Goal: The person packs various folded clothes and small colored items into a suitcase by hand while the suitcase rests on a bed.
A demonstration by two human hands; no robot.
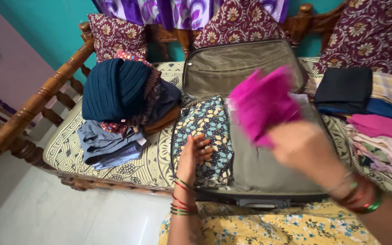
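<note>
Closest to me, my right hand (307, 147) is blurred in motion, closed around a folded magenta cloth (263, 102) that it holds up above the open suitcase (259, 170). My left hand (197, 152) lies flat with fingers spread on a folded floral-print garment (205, 124), which sits in the left part of the suitcase; the grey lining to its right is bare. The suitcase lies on a patterned cushion of a wooden sofa (37, 102), with its lid (232, 63) propped against the backrest. Left of the suitcase is a pile of folded clothes topped by a dark blue ribbed piece (114, 88). To the right lies another stack of folded clothes (368, 104), dark, pink and cream. Maroon floral cushions (116, 34) lean along the back.
</note>
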